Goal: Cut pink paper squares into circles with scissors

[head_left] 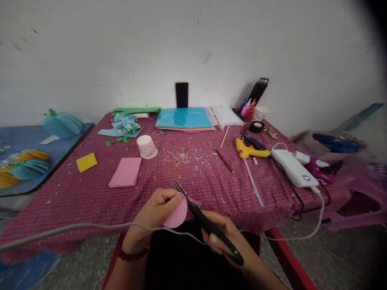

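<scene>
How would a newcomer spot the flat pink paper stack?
On the red-checked tablecloth, find the upturned whitish paper cup. The flat pink paper stack lies to its left, nearer the camera; its pink sets it apart from the smaller yellow paper farther left.

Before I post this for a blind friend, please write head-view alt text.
The left hand holds rounded pink paper; the right hand holds black scissors at its edge. Beyond, a red checked tablecloth bears paper scraps, a cup and a yellow glue gun.
</scene>
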Tool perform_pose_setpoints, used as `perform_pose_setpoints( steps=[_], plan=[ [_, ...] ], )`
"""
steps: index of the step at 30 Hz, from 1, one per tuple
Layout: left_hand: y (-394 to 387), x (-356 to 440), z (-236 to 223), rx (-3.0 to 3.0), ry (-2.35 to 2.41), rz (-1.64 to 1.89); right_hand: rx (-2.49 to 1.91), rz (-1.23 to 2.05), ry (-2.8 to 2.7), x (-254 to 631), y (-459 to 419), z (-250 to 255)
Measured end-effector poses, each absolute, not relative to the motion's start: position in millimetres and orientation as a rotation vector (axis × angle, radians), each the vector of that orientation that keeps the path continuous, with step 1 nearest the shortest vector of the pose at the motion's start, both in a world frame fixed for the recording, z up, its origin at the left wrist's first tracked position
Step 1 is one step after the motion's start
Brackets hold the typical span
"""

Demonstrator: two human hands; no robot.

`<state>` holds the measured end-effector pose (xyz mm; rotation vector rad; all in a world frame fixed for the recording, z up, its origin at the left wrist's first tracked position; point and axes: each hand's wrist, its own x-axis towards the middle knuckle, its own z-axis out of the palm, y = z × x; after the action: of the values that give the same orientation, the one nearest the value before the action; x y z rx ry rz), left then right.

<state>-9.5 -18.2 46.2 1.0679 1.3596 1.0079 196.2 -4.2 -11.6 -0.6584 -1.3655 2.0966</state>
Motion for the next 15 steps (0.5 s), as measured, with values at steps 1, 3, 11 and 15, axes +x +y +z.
perform_pose_setpoints(
  steps=[1,3,11,15],
  plan=[
    [-17.7,-10.4,46.1,1.075,1.358,0.995,-0.652,2.102,-1.364,196.7,-4.1,-12.7],
    [-16.5,-12.6,45.7,1.09,1.352,0.974,-0.647,2.107,-1.358,197.7,-4.1,-15.0],
    [-12.5,-20.6,36.0,1.098,1.257,0.967,-0.639,2.124,-1.343,197.4,-1.2,-12.1],
    [-12.7,-22.9,35.2,1.102,1.204,0.988,-0.628,2.1,-1.376,196.5,0.8,-8.6]
  ],
)
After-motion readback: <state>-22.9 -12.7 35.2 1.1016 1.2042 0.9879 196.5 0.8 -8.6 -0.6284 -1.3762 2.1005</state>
